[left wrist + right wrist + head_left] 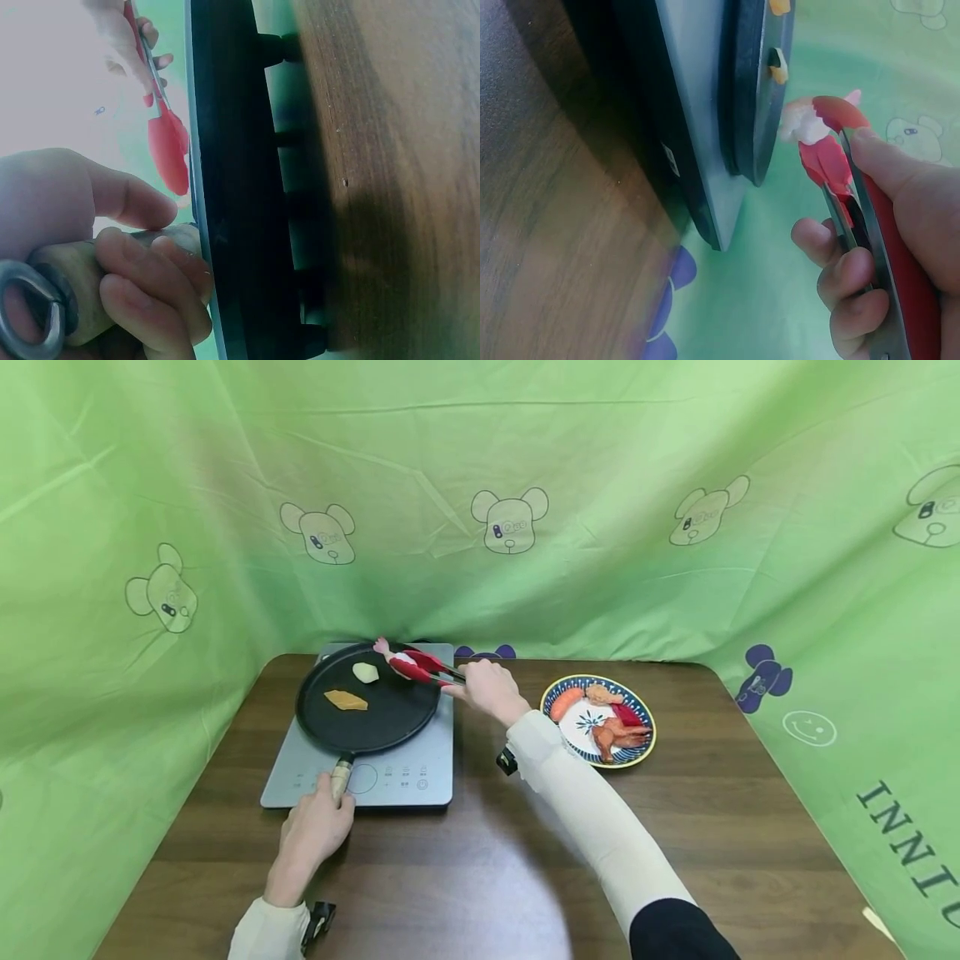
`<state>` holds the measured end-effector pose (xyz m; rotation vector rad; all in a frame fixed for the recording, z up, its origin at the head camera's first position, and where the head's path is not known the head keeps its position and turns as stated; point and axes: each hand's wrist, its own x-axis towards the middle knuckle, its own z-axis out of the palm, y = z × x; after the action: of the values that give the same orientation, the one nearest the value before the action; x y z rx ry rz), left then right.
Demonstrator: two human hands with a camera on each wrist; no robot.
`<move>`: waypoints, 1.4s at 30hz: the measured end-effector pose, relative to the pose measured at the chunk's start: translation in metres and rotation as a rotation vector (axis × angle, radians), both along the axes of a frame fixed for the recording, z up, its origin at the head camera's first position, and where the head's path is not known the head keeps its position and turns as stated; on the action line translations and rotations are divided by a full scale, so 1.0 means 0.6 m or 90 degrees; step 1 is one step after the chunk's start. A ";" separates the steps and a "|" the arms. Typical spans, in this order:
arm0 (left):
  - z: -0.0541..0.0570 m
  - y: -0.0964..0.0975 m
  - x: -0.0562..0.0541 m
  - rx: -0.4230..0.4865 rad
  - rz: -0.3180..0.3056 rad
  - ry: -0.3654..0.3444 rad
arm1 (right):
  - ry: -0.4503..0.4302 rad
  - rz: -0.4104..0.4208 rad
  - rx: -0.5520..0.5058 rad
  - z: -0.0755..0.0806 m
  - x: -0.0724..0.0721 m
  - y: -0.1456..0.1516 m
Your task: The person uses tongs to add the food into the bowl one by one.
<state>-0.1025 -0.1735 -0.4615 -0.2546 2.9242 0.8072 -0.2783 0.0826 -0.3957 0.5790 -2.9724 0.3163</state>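
Note:
My left hand [317, 825] grips the wooden handle [341, 779] of a round black frying pan [382, 731], thumb along the top, a metal ring at the handle's end. The pan sits on a grey induction cooker [285, 777]. In my right hand [491, 687] are red-tipped tongs [889, 240], fingers curled round their arms. Between the red tips is a white food piece with a pink tail-like end [804, 124], held over the pan's far right part. A yellow-brown flat piece [347, 700] and a pale cream piece [365, 672] lie in the pan.
To the right, a blue-patterned plate [585, 682] bears a sausage [566, 703], a fried drumstick [602, 694], a reddish-brown roasted piece [611, 739] and a dark red piece [627, 716]. A green curtain [420, 468] hangs behind the wooden table [465, 877].

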 end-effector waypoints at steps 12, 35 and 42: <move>0.000 -0.002 -0.001 0.000 -0.002 -0.002 | -0.045 -0.036 -0.007 0.006 -0.011 -0.022; 0.002 -0.003 -0.003 0.000 0.002 -0.005 | -0.062 -0.059 -0.018 -0.011 -0.025 -0.043; 0.003 -0.002 -0.003 -0.002 0.005 -0.015 | -0.057 -0.061 -0.020 -0.012 -0.024 -0.044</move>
<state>-0.1043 -0.1746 -0.4594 -0.2730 2.9045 0.7956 -0.2929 0.0563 -0.4029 0.4286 -3.0616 0.3892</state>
